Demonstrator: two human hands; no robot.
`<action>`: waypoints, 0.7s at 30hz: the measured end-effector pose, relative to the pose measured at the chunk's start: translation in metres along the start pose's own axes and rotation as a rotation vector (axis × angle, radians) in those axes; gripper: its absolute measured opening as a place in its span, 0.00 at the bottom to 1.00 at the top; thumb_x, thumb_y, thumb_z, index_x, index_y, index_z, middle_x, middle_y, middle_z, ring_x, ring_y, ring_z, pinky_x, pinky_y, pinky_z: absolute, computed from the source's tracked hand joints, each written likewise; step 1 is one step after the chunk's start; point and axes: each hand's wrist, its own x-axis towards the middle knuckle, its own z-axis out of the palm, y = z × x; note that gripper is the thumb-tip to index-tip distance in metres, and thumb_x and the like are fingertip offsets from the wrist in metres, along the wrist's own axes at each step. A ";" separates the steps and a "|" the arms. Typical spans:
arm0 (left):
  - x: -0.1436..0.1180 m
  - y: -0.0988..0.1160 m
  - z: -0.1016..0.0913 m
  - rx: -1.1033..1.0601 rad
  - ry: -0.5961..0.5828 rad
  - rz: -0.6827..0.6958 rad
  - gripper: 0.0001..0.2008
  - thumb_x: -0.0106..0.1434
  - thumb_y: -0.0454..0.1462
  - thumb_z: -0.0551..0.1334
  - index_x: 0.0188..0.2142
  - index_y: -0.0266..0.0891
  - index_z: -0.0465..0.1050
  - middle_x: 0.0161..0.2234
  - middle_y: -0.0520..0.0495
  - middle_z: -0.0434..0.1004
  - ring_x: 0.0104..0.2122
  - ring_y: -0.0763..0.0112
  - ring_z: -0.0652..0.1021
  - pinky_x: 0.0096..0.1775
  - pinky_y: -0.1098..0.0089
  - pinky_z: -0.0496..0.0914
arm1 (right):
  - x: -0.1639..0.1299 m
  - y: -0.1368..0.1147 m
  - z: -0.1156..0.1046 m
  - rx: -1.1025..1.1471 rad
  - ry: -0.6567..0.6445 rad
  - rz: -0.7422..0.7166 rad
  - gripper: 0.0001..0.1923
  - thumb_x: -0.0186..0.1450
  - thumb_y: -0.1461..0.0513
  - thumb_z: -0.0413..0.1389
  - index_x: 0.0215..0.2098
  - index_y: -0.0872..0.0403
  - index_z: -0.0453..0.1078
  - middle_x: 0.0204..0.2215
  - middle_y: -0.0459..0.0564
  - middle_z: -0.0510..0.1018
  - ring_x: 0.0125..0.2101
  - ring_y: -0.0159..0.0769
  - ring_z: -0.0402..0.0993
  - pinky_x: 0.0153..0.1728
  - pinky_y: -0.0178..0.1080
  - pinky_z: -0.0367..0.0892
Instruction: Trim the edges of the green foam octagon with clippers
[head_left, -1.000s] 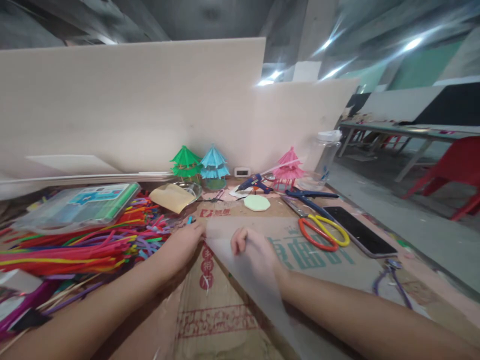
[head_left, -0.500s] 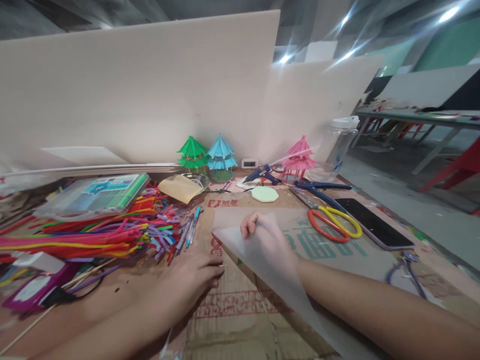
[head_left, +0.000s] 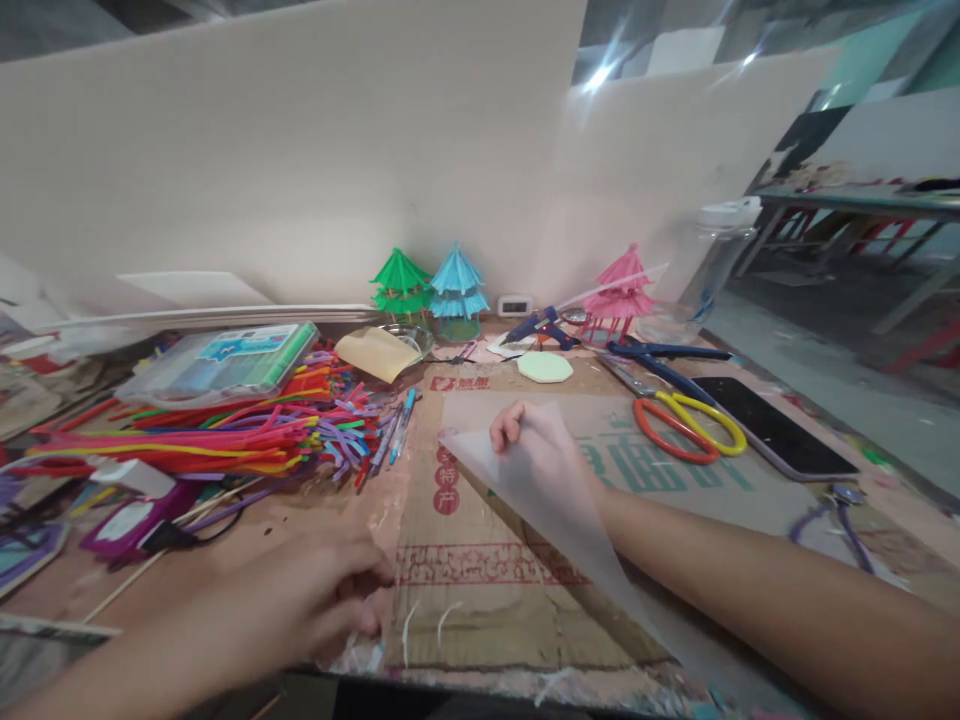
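Step in hand: the right hand (head_left: 534, 440) pinches the far edge of a translucent sheet (head_left: 577, 530) that drapes back over hand and forearm, lifted off the cardboard (head_left: 480, 590).
Left hand (head_left: 315, 590): low at the near table edge, fingers curled loosely on the cardboard's corner; blurred, so whether it grips anything I cannot tell.
Next move: judged from this, laying the sheet flat calls for a second hand on its free corner.
Surface: pipe cleaners (head_left: 225, 430) piled left, scissors (head_left: 686, 425) and a phone (head_left: 772, 440) right, paper pagodas (head_left: 431, 290) at the back.
Room: pale partition boards (head_left: 300, 160); tables beyond on the right.
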 end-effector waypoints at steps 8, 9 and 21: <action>-0.004 -0.008 -0.014 -0.276 -0.210 0.022 0.08 0.57 0.41 0.58 0.35 0.45 0.74 0.29 0.54 0.78 0.30 0.71 0.76 0.31 0.76 0.69 | 0.000 -0.001 0.005 -0.293 -0.076 -0.145 0.05 0.59 0.63 0.50 0.25 0.51 0.58 0.24 0.44 0.68 0.27 0.32 0.66 0.33 0.36 0.64; 0.003 -0.009 -0.021 -0.266 -0.177 0.038 0.09 0.57 0.42 0.57 0.35 0.46 0.74 0.30 0.54 0.79 0.31 0.70 0.77 0.31 0.76 0.69 | -0.003 -0.003 0.010 -0.412 -0.131 -0.177 0.03 0.60 0.63 0.48 0.27 0.51 0.60 0.26 0.45 0.70 0.30 0.34 0.68 0.36 0.38 0.64; 0.164 -0.033 -0.055 0.475 0.318 -0.109 0.15 0.62 0.34 0.51 0.39 0.32 0.75 0.40 0.33 0.78 0.43 0.53 0.77 0.43 0.60 0.68 | -0.009 -0.033 -0.007 -1.335 -0.587 -0.356 0.13 0.64 0.68 0.46 0.42 0.56 0.70 0.43 0.59 0.75 0.42 0.41 0.71 0.43 0.44 0.67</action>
